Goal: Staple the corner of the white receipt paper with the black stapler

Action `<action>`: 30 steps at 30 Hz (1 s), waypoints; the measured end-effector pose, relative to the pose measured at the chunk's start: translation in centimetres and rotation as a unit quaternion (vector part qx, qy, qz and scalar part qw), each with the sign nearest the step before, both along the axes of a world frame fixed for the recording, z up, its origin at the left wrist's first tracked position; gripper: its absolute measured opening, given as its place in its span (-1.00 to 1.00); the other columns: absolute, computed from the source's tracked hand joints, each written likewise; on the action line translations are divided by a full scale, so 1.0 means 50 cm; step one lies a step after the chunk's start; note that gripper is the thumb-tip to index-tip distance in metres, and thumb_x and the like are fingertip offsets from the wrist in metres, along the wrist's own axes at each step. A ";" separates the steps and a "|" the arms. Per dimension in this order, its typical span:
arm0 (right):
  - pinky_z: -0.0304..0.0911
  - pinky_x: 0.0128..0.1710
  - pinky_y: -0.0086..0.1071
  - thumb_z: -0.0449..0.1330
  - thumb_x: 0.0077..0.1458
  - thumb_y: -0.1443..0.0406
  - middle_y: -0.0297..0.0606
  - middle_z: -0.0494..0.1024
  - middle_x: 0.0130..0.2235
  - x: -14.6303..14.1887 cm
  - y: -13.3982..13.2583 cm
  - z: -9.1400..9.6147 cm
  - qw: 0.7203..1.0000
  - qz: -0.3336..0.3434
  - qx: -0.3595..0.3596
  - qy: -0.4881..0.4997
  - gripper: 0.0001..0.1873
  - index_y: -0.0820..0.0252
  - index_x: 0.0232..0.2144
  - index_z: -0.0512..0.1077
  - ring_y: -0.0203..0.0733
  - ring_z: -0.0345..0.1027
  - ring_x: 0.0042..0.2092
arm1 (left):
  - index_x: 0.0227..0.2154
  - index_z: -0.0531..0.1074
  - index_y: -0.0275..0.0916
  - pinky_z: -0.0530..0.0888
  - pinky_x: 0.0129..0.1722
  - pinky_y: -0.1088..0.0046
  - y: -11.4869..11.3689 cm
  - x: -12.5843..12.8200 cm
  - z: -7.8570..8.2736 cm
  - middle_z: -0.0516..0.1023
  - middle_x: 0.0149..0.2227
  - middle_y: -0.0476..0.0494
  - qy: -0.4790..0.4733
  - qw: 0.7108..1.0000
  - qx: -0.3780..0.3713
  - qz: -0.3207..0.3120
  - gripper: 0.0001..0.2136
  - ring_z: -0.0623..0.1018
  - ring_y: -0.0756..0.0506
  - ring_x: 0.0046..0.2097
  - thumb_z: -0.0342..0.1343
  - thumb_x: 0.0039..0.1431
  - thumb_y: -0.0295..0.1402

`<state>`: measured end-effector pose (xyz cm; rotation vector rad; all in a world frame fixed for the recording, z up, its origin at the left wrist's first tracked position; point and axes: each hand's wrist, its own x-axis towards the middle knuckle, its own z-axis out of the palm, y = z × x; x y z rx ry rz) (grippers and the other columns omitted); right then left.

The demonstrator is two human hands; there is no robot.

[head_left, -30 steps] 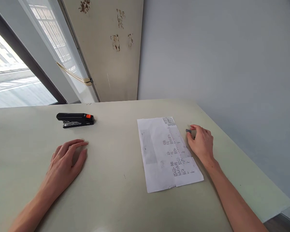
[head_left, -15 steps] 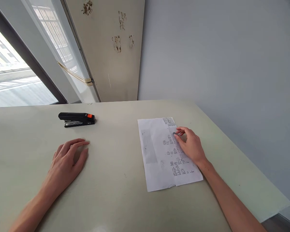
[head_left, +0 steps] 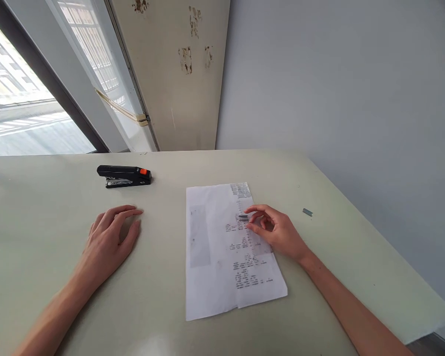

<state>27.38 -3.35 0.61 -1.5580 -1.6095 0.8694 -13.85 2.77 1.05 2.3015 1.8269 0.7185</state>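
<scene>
A printed sheet of paper lies flat on the table in front of me, its lower edge slightly torn. On its right half rests a small grey staple strip. My right hand is over the sheet's right side, thumb and index finger parted around that strip. A second grey staple strip lies on the table to the right of this hand. My left hand rests on the table with fingers loosely spread, holding nothing. Beyond it sits a black stapler with an orange button.
The pale table reaches a grey wall on the right. Behind it stand a stained beige panel and a window at the left.
The sheet has shifted left and towards me. My right hand has moved left, and its pinch on a grey strip has opened. The second strip now shows. My left hand stays on the table.
</scene>
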 end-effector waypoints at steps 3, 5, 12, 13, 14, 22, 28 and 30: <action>0.50 -0.18 -0.25 0.27 0.30 0.05 -0.22 0.65 0.00 -0.007 -0.005 0.006 0.999 -0.010 0.012 0.046 -0.72 0.01 -0.03 0.53 -0.14 0.52 -0.13 | 0.01 0.50 -0.01 0.36 0.28 -0.04 0.001 -0.004 -0.005 0.51 0.17 -0.15 0.004 1.000 0.002 -0.006 -0.61 0.46 -0.37 0.21 -0.10 0.36 0.00; 0.50 -0.18 -0.23 0.23 0.33 0.06 -0.21 0.66 -0.05 -0.005 -0.003 -0.001 0.998 -0.044 0.041 0.024 -0.74 0.04 -0.09 0.54 -0.12 0.54 -0.14 | 0.03 0.49 -0.02 0.35 0.29 0.00 0.001 -0.006 -0.007 0.51 0.18 -0.14 0.006 1.000 0.004 -0.020 -0.62 0.47 -0.34 0.21 -0.09 0.37 -0.01; 0.47 0.13 -0.02 0.15 0.39 0.13 -0.21 0.67 -0.02 -0.001 0.003 -0.033 0.987 -0.040 0.121 -0.097 -0.79 0.00 -0.05 0.53 -0.02 0.56 0.04 | 0.03 0.48 -0.05 0.38 0.25 0.01 0.000 -0.006 -0.007 0.51 0.18 -0.15 0.011 0.999 0.017 -0.045 -0.63 0.48 -0.33 0.18 -0.09 0.42 -0.02; 0.46 0.16 -0.01 0.16 0.39 0.15 -0.23 0.67 0.00 -0.004 0.001 -0.032 0.988 -0.017 0.119 -0.101 -0.79 -0.02 -0.02 0.53 -0.01 0.54 0.07 | 0.04 0.48 -0.05 0.38 0.25 0.01 -0.001 -0.007 -0.007 0.51 0.18 -0.15 0.013 0.999 0.016 -0.048 -0.63 0.48 -0.33 0.19 -0.09 0.43 -0.02; 0.45 0.17 -0.01 0.16 0.39 0.16 -0.26 0.67 0.02 -0.008 -0.002 -0.029 0.988 0.004 0.115 -0.104 -0.78 -0.05 0.01 0.53 -0.02 0.53 0.11 | 0.05 0.48 -0.05 0.38 0.25 0.01 -0.001 -0.008 -0.007 0.50 0.19 -0.15 0.016 0.998 0.014 -0.053 -0.63 0.48 -0.32 0.19 -0.08 0.43 -0.01; 0.47 0.20 0.00 0.13 0.41 0.17 -0.34 0.46 0.35 -0.033 -0.026 -0.009 0.987 0.140 0.072 -0.025 -0.61 -0.15 0.24 0.36 0.00 0.36 0.35 | 0.24 0.38 0.01 0.32 0.34 -0.01 -0.008 -0.009 -0.007 0.41 0.35 -0.10 0.022 0.990 0.003 -0.138 -0.56 0.37 -0.30 0.36 -0.03 0.45 0.06; 0.46 -0.55 -0.31 0.10 0.42 0.12 -0.30 0.47 0.34 -0.028 -0.021 -0.011 0.996 0.080 0.040 -0.026 -0.63 -0.12 0.21 0.38 0.03 0.53 0.18 | 0.38 0.30 0.21 0.25 0.38 -0.09 -0.003 -0.018 -0.011 0.17 0.50 0.04 0.100 0.967 -0.005 -0.235 -0.48 0.22 -0.36 0.47 0.02 0.43 0.09; 0.45 -0.53 -0.32 0.09 0.42 0.12 -0.32 0.49 0.33 -0.029 -0.022 -0.010 0.995 0.080 0.044 -0.037 -0.63 -0.12 0.21 0.39 0.00 0.53 0.17 | 0.35 0.35 0.21 0.26 0.38 -0.09 -0.003 -0.024 -0.012 0.17 0.50 0.05 0.111 0.966 0.001 -0.233 -0.50 0.24 -0.36 0.47 0.01 0.42 0.11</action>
